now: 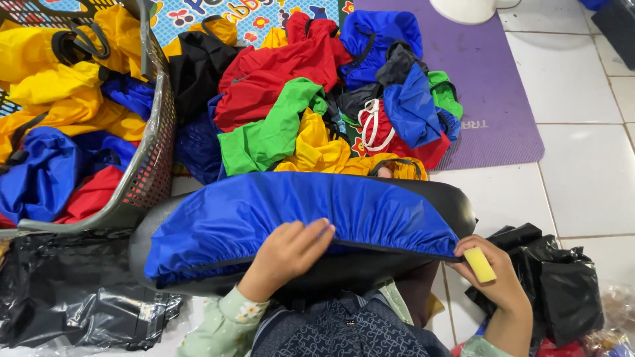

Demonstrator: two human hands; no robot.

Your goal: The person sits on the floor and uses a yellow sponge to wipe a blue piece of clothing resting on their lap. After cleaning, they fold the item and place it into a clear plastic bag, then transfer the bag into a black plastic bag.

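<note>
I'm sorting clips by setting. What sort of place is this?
Probably a home floor used for piecework: white floor tiles, a purple foam mat, a grey plastic basket and a heap of bright nylon covers.
</note>
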